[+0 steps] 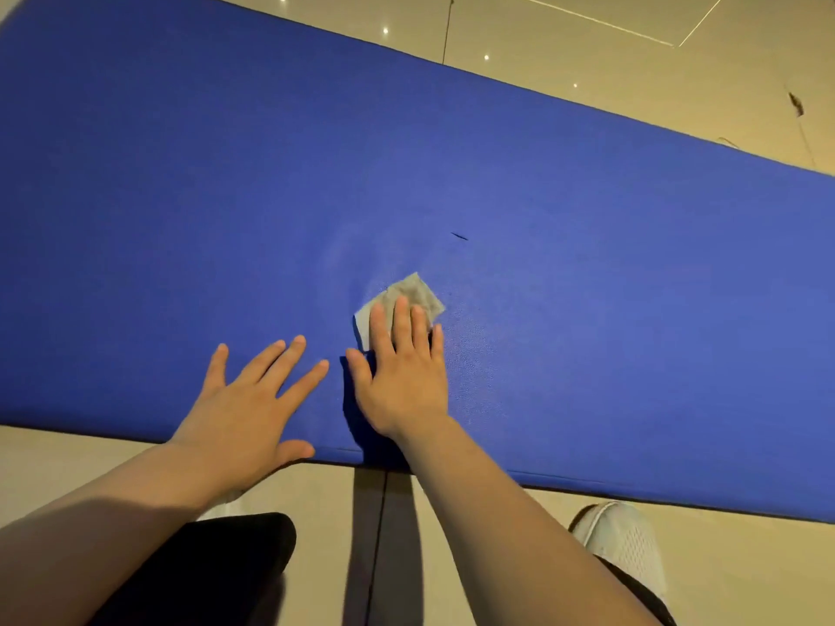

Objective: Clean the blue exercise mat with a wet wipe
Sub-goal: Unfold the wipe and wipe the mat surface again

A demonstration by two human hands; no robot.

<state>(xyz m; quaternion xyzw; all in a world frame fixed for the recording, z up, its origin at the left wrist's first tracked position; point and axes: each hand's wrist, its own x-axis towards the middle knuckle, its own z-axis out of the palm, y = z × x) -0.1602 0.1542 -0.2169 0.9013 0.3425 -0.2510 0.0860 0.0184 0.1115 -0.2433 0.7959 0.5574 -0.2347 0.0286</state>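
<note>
Hands, two, flat on one blue mat (542,183): right hand (402,377) presses one wipe (413,289)

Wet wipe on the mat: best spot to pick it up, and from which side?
Probably the far corner of the wet wipe, the part sticking out past the right hand's fingertips. It lies flat on the blue exercise mat, so come from above on the far side and pinch that free corner; the near part is pressed under the right hand.
</note>
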